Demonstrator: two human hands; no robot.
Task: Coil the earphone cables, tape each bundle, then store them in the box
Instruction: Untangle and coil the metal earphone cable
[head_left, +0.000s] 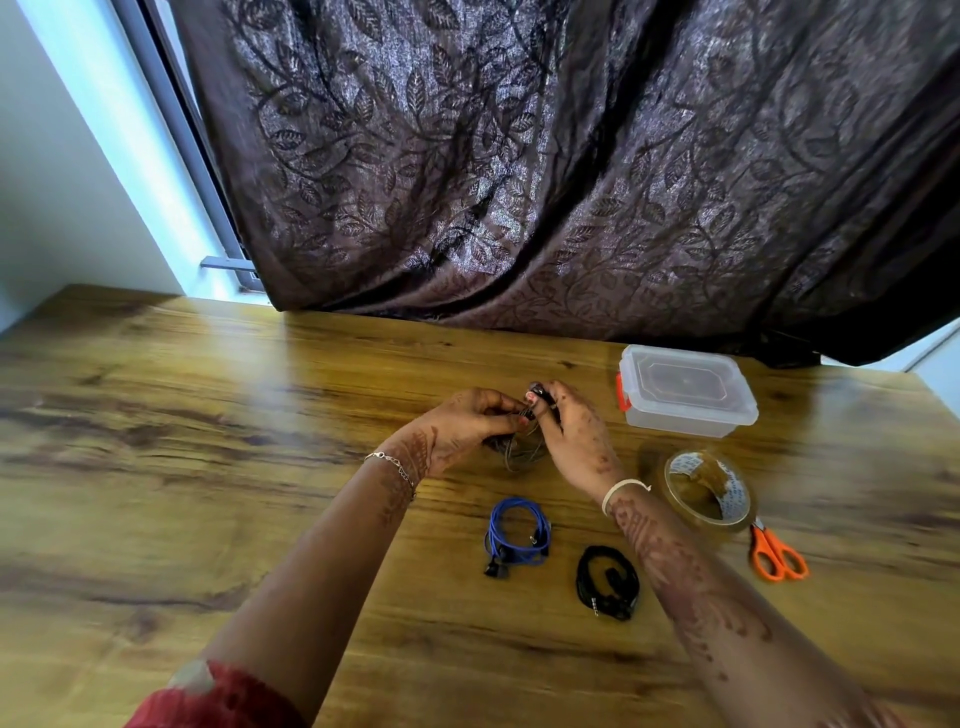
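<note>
My left hand (467, 423) and my right hand (571, 431) meet above the middle of the wooden table (208, 441), both pinching a grey earphone cable (522, 452) whose loops hang between them. A coiled blue earphone cable (517, 535) lies on the table nearer to me. To its right lies a coiled black earphone cable (607, 582). The clear plastic box (685, 389) with its lid on and an orange latch stands at the back right. A roll of clear tape (709, 491) lies in front of it, and orange-handled scissors (776, 553) lie beside the roll.
A dark brown leaf-patterned curtain (571, 166) hangs over the table's far edge. A window frame (171, 130) and a pale wall stand at the back left. The table's left half is bare wood.
</note>
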